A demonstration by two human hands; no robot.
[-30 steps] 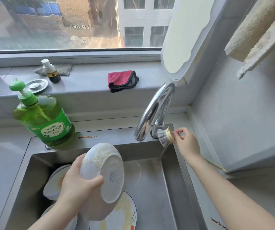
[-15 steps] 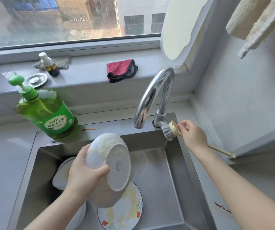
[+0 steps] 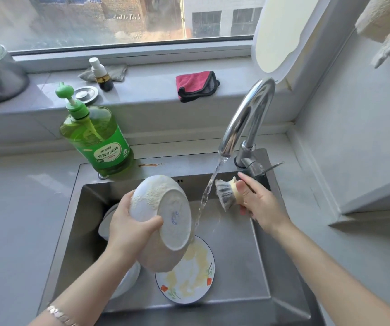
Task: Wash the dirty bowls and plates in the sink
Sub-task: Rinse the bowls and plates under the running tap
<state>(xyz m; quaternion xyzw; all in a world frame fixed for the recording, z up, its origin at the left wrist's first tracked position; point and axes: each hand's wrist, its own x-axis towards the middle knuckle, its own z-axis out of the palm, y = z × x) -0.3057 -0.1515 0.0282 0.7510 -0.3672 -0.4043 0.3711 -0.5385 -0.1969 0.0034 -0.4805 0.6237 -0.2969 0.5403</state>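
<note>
We hold the bowl [image 3: 163, 217] up over the middle of the sink [image 3: 271, 267], tipped on its side with its bottom facing us. Our left hand [image 3: 130, 227] grips it from 9 o'clock. The thumb lies on the outside next to the ring on the bottom, and the fingers curl round the edge at the back. The outside has bumpy white stuff on it, and we cannot tell if it is foam or dried food.

Our right hand [image 3: 259, 203] is at 2 o'clock from the bowl, with its fingers curled round a brush [image 3: 226, 194]. The bristles point at the bowl but do not touch it. Water [image 3: 206, 194] runs down from the tap [image 3: 245, 118] between the brush and the bowl, and it passes just by the bowl's right edge.

A dirty plate [image 3: 187, 274] with flowers lies flat on the sink floor at 5 o'clock from the bowl. More white dishes [image 3: 105, 222] sit at 8 o'clock, partly hidden by our arm. A green soap bottle [image 3: 95, 140] stands at 11 o'clock.

We think the bowl is hard and a bit heavy for one hand. It looks like it could chip or break if it fell on the plate. Wet and soapy, it will likely be slippery. The edge looks like the best place to hold, with the thumb outside and the fingers inside. The ring on the bottom gives the thumb something to push on. The flat plate will be harder to pick up, so we would lift it by its rim.
</note>
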